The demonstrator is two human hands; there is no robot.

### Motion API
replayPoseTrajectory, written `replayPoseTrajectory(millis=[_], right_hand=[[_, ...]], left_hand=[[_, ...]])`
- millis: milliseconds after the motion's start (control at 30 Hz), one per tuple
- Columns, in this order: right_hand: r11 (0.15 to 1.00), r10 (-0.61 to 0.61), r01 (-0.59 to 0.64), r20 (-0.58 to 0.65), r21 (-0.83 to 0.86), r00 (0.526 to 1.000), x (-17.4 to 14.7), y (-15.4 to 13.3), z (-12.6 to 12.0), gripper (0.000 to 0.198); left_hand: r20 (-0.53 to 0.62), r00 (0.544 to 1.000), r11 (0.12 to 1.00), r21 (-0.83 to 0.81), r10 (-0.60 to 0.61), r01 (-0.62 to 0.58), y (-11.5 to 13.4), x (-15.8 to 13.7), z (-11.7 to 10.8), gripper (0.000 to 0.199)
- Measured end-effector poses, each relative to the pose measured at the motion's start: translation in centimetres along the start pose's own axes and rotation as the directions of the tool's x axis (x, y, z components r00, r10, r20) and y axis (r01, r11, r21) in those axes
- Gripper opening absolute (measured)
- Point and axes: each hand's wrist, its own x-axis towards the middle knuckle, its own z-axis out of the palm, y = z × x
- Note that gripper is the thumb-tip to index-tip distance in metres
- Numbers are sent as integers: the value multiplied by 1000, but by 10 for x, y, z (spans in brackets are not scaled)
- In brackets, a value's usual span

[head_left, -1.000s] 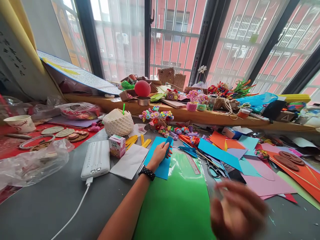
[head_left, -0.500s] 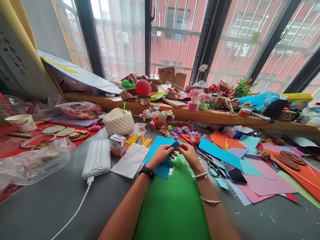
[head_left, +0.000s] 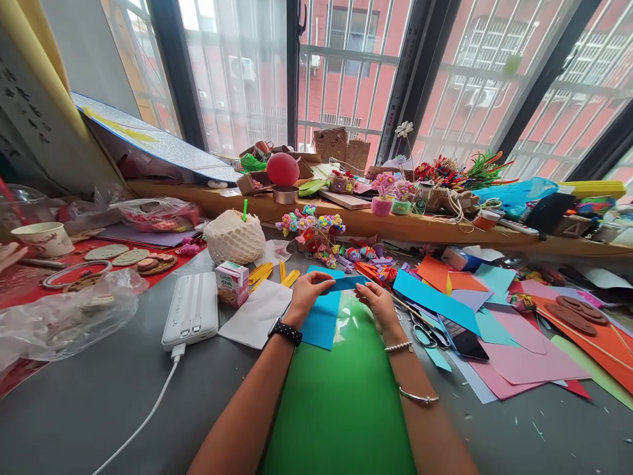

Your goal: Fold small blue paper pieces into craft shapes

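Between my two hands a small strip of blue paper (head_left: pixel 345 284) is stretched out, raised above the work surface. My left hand (head_left: pixel 307 297) pinches its left end, and my right hand (head_left: pixel 376 303) pinches its right end. Beneath them lies a larger blue sheet (head_left: pixel 316 328), partly on a glossy green mat (head_left: pixel 346 402). To the right of my right hand another blue sheet (head_left: pixel 435 302) rests over a phone (head_left: pixel 462 341), with scissors (head_left: pixel 424 334) beside it.
Left of my hands are a white power bank (head_left: pixel 191 310) with a cable, a small pink carton (head_left: pixel 232 284) and white paper (head_left: pixel 257 315). Coloured paper sheets (head_left: pixel 531 340) cover the right side. Crafts line a wooden sill (head_left: pixel 212 210). Another person's hand (head_left: pixel 10 256) shows at the left edge.
My hands have moved apart, with the left shifting leftward. The blue paper, bunched between them before, is now spread out as a strip. Another person's hand has appeared at far left.
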Motion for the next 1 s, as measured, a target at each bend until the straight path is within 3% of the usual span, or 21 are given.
replayPoseTrajectory(millis=[333,667,1000], right_hand=[[1000,17,-18,25,12,1000,-1,2,0,20],[997,61,-62,28,56,998,-2,1,1,25],[999,-18,16,-55,-29,998,0,3,0,26]], left_hand=[[-187,982,986,-158,19,-49,0,0,-1,47],[-191,982,988,-154,-8,-22,1,1,-4,47],[-192,981,987,-158,-23,-8,2,0,-5,45]])
